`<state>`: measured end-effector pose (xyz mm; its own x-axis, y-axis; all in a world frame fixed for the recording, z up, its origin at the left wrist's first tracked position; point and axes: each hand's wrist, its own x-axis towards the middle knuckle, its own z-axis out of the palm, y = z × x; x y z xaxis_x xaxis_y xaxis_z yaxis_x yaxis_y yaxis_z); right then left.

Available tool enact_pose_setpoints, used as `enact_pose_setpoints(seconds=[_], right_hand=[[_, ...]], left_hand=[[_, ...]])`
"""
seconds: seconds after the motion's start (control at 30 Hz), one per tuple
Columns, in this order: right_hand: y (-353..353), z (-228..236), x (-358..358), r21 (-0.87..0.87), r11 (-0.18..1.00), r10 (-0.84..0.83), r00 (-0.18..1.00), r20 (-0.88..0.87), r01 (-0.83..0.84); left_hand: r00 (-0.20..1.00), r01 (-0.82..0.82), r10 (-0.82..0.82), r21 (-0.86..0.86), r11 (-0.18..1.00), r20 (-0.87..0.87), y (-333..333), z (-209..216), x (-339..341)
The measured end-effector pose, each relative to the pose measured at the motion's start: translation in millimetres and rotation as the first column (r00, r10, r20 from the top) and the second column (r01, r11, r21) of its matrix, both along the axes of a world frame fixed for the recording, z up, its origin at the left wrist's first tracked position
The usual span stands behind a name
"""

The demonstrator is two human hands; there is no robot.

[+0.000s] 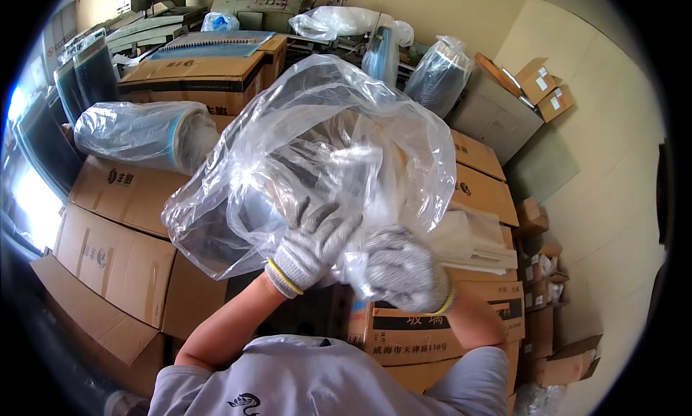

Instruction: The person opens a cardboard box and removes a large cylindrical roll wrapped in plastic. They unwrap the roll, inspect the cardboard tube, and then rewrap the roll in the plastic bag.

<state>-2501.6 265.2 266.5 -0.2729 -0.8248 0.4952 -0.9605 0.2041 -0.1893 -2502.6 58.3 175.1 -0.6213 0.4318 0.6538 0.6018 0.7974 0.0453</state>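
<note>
A large clear plastic bag (pixel 317 128) billows out in front of me, its mouth spread wide and its film crumpled toward my body. My left hand (pixel 310 247), in a light grey knit glove with a yellow cuff edge, lies against the near part of the film with its fingers stretched out and apart. My right hand (pixel 407 268), gloved the same way and slightly blurred, is closed on the gathered film near my chest. Some of its fingertips are hidden by the plastic. Through the film, what lies beneath the bag cannot be made out clearly.
Cardboard boxes (pixel 108 265) surround me on several sides. A plastic-wrapped roll (pixel 130 135) lies on the left boxes; another wrapped roll (pixel 440 74) stands at the back right. Whitish sheets (pixel 472 239) rest on boxes to my right. Small open cartons (pixel 569 362) line the right wall.
</note>
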Motion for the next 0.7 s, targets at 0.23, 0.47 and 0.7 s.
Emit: enact_pose_setpoints(seconds=[0.23,0.47,0.7], right_hand=[[85.1,-41.0,-39.0,0.390,0.599,-0.529,0.711,-0.463,0.699],[-39.8,-98.7,21.0,0.143,0.896,-0.348,0.866,-0.358,0.420],[-86.8,-105.2,-34.7,0.026,0.765,-0.602,0.730,-0.324,0.643]], left_hand=[[0.958,-0.277,0.276,-0.001,0.961,0.077,-85.7,-19.5,47.8],[0.969,-0.234,0.244,0.161,0.959,-0.042,-119.1,3.4,88.6],[0.693,-0.709,0.715,0.091,0.700,-0.098,-183.9,11.6,79.0]])
